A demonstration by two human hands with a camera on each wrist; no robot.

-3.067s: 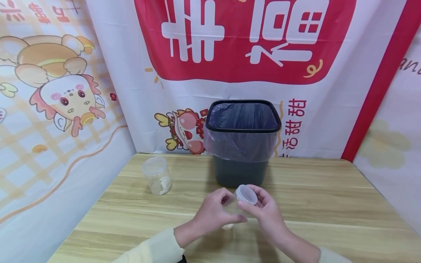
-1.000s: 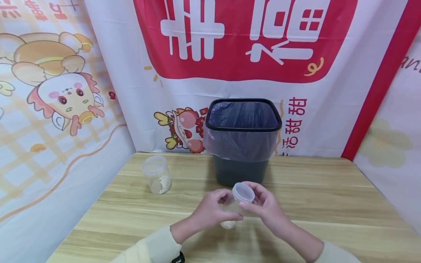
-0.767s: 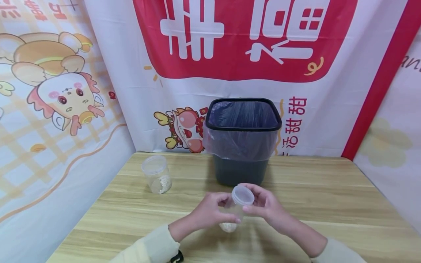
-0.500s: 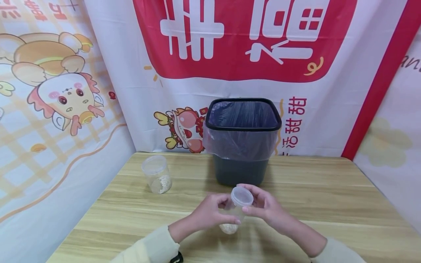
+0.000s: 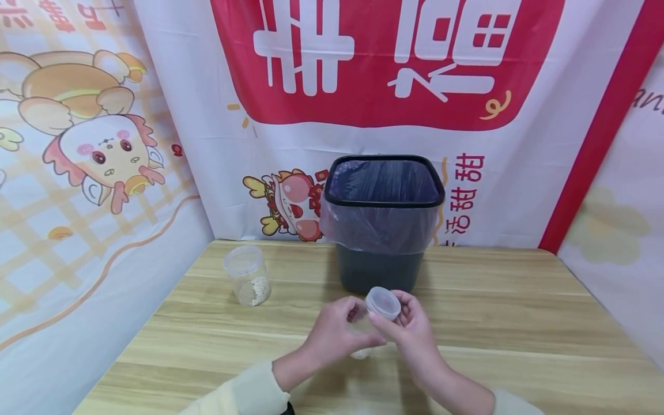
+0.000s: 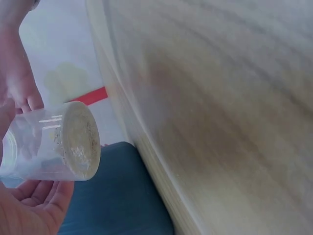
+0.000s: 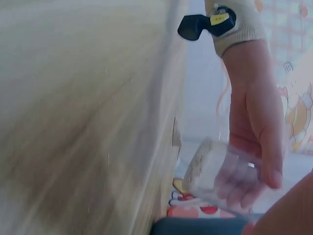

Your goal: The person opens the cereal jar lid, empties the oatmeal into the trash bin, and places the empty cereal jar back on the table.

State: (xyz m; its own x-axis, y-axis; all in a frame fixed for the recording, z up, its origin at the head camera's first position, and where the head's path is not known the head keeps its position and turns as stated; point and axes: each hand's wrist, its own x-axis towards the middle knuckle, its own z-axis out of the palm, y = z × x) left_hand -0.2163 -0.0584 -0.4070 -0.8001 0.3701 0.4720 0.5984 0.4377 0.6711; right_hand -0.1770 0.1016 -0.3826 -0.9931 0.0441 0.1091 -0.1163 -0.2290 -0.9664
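Note:
A clear plastic jar is held tilted above the table, with pale material showing at its base. My left hand grips the jar body, thumb on the near side and fingers behind. The fingers and thumb of my right hand hold the translucent round lid at the jar's top end. In the right wrist view the left fingers show through the jar wall. To the left stands a second clear jar with small white pieces in the bottom, apart from both hands.
A dark bin with a black rim and a clear bag liner stands on the wooden table just beyond the hands. Printed cloth backdrops rise behind the table and along its sides.
Over the last half second my right hand turns at the lid, its thumb shifting left across the near edge. The jar tilts and rises slightly. The second jar and the bin stay put.

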